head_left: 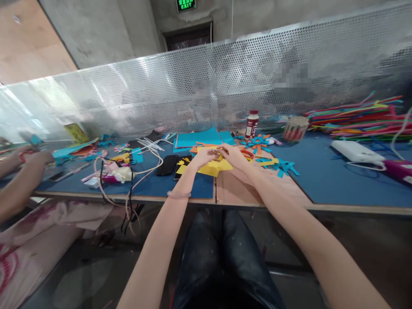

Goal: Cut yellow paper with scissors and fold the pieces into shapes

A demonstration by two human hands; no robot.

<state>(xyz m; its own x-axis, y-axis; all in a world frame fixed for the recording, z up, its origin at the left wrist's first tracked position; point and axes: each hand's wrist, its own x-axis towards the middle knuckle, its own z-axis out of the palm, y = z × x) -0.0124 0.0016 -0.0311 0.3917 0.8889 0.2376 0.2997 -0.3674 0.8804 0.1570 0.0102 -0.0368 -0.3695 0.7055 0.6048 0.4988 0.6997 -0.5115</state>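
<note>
Both my hands meet over the middle of the table, fingers bent and close together. My left hand (206, 157) pinches a piece of yellow paper (210, 170). From the other side my right hand (233, 157) has its fingertips closed on yellow paper too. The fingers partly hide the spot they grip. Small yellow cut-outs (184, 162) lie beside my left hand, partly over a dark phone-like object. Just past my right hand are red-orange scissor-like handles (247, 154). Blue and orange paper sheets (199, 138) lie behind the hands.
Blue paper cut-outs (281, 166) and a bottle (252, 124) stand or lie to the right, with colourful pipe cleaners (354, 118) beyond. A black phone (167, 165) and cables (157, 161) are left. Another person's hands (35, 161) work far left. A perforated metal screen (154, 94) borders the back.
</note>
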